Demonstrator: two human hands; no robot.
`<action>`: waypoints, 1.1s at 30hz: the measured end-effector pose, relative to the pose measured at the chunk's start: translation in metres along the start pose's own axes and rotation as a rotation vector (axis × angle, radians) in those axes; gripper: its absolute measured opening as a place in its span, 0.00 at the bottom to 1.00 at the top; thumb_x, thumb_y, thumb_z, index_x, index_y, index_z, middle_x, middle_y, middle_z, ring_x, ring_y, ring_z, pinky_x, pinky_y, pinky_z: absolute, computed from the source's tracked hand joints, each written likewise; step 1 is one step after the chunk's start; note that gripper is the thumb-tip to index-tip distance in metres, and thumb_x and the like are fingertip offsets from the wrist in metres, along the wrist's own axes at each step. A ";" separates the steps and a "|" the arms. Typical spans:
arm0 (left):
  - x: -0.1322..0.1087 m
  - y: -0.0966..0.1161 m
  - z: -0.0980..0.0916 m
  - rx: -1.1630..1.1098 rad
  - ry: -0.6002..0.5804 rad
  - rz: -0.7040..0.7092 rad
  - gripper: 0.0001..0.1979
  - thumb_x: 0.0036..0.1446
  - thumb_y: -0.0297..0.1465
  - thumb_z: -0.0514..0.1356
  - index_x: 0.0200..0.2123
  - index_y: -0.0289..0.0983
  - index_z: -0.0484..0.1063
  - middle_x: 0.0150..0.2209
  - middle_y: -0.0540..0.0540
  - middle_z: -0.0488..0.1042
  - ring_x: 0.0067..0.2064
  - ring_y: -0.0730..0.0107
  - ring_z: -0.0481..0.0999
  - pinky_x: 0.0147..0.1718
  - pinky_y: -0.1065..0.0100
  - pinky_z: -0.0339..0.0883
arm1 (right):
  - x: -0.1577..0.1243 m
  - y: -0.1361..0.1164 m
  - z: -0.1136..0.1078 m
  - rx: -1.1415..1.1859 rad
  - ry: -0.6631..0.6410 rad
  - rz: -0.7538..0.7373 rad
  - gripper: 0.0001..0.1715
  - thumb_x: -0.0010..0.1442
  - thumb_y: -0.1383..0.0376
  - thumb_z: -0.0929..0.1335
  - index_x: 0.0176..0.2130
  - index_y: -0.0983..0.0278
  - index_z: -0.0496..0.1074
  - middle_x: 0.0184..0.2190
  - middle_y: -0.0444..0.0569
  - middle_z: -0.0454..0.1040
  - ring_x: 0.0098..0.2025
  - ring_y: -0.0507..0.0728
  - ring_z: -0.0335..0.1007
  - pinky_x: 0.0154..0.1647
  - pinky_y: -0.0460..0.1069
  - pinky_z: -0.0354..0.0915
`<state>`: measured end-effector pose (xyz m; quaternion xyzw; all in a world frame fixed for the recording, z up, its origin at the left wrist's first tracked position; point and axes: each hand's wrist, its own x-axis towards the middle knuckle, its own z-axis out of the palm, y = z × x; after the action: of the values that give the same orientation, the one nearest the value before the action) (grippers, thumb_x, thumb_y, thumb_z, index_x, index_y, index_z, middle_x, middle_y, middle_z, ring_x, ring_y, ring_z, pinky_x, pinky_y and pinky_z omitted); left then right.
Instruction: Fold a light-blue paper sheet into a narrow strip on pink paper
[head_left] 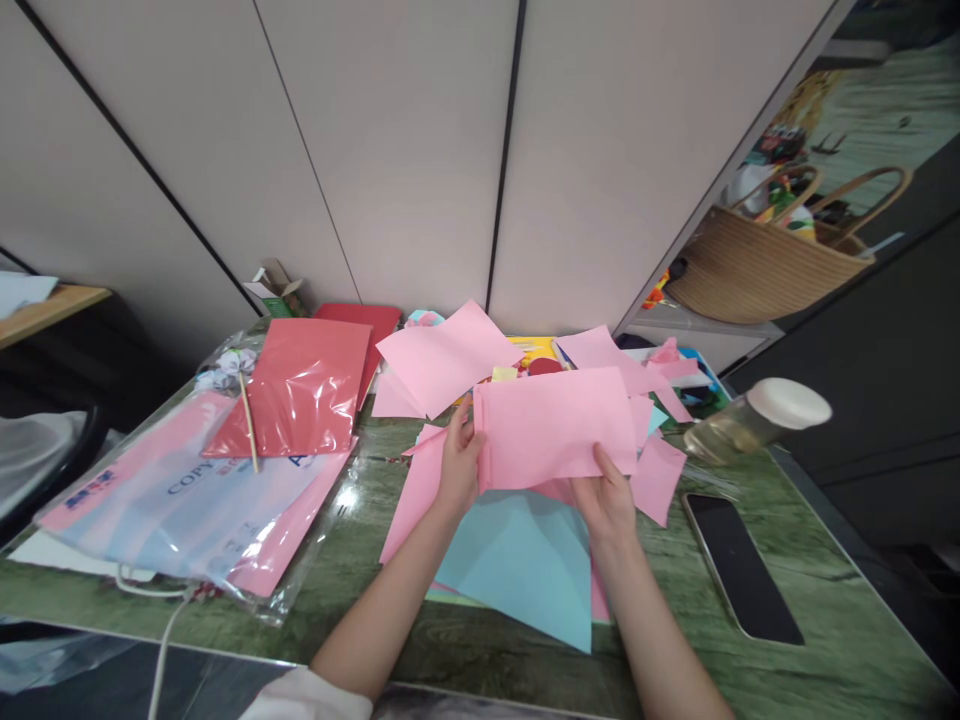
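Both hands hold up one sheet of pink paper (555, 425), which has a narrow folded strip along its left edge. My left hand (459, 460) is closed on that folded edge, the thumb in front. Near the lower right of the sheet, my right hand (607, 500) pinches it with the thumb on the front and the fingers behind. Below the hands lies a light blue sheet (525, 570) on top of more pink paper (420, 490). Other pink sheets (450, 355) and cut pieces lie behind and to the right.
At left, a clear plastic packet of coloured paper (195, 500) lies under red sheets (300, 385). On the right are a phone (742, 565) and a tilted-looking clear bottle with a white lid (787, 403). A woven basket (765, 265) stands beyond the grey partition (420, 150).
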<state>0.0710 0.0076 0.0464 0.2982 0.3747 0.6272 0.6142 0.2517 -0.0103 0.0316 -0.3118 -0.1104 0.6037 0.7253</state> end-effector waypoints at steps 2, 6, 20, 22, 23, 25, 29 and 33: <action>0.000 0.000 0.000 -0.009 0.008 -0.016 0.35 0.48 0.26 0.59 0.60 0.41 0.55 0.48 0.43 0.74 0.49 0.60 0.73 0.48 0.60 0.64 | 0.000 0.000 0.000 0.007 0.005 0.001 0.20 0.58 0.71 0.64 0.50 0.62 0.69 0.49 0.44 0.74 0.53 0.52 0.67 0.55 0.50 0.65; -0.001 0.000 0.000 -0.026 0.026 -0.037 0.35 0.47 0.25 0.59 0.60 0.41 0.55 0.49 0.43 0.73 0.49 0.62 0.73 0.48 0.61 0.65 | 0.000 0.000 0.000 0.017 0.008 -0.002 0.21 0.58 0.71 0.64 0.51 0.62 0.68 0.52 0.44 0.72 0.55 0.53 0.66 0.57 0.51 0.63; -0.003 -0.005 0.000 0.018 0.009 -0.044 0.37 0.49 0.28 0.59 0.62 0.43 0.51 0.51 0.43 0.72 0.50 0.61 0.73 0.48 0.61 0.66 | 0.001 -0.005 -0.001 0.032 -0.008 -0.021 0.21 0.59 0.71 0.63 0.52 0.63 0.67 0.53 0.45 0.70 0.56 0.52 0.64 0.59 0.51 0.61; -0.004 -0.007 -0.001 0.046 0.004 -0.022 0.37 0.48 0.27 0.59 0.62 0.44 0.53 0.52 0.43 0.72 0.52 0.61 0.72 0.49 0.61 0.65 | 0.001 -0.006 -0.001 0.031 -0.003 -0.022 0.20 0.59 0.71 0.63 0.52 0.63 0.67 0.53 0.45 0.71 0.56 0.52 0.64 0.58 0.51 0.62; -0.004 -0.008 -0.001 0.064 0.005 -0.008 0.35 0.48 0.27 0.59 0.61 0.44 0.55 0.52 0.43 0.71 0.53 0.61 0.71 0.50 0.61 0.64 | 0.001 -0.006 -0.001 0.031 -0.001 -0.022 0.20 0.60 0.71 0.62 0.52 0.63 0.67 0.52 0.45 0.71 0.56 0.52 0.65 0.58 0.51 0.62; -0.003 -0.011 -0.002 0.112 0.009 0.019 0.29 0.48 0.27 0.59 0.56 0.42 0.63 0.54 0.44 0.70 0.56 0.61 0.68 0.53 0.62 0.61 | 0.001 -0.007 0.000 0.030 0.002 -0.023 0.20 0.60 0.71 0.62 0.52 0.62 0.67 0.52 0.44 0.71 0.55 0.52 0.65 0.58 0.51 0.62; -0.002 -0.014 -0.005 0.222 0.025 0.045 0.16 0.50 0.28 0.58 0.44 0.37 0.75 0.50 0.43 0.73 0.56 0.60 0.67 0.56 0.60 0.56 | 0.001 -0.007 0.000 0.029 0.006 -0.028 0.21 0.60 0.71 0.61 0.52 0.63 0.67 0.53 0.44 0.71 0.56 0.52 0.64 0.58 0.51 0.62; -0.001 -0.016 -0.007 0.303 0.011 0.065 0.16 0.51 0.28 0.57 0.43 0.37 0.75 0.50 0.43 0.74 0.56 0.60 0.67 0.55 0.59 0.57 | 0.002 -0.005 -0.001 0.024 0.013 -0.033 0.21 0.59 0.71 0.62 0.52 0.62 0.67 0.53 0.44 0.71 0.55 0.52 0.65 0.58 0.51 0.61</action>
<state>0.0742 0.0050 0.0295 0.3960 0.4584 0.5848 0.5395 0.2572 -0.0091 0.0334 -0.3054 -0.1036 0.5907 0.7397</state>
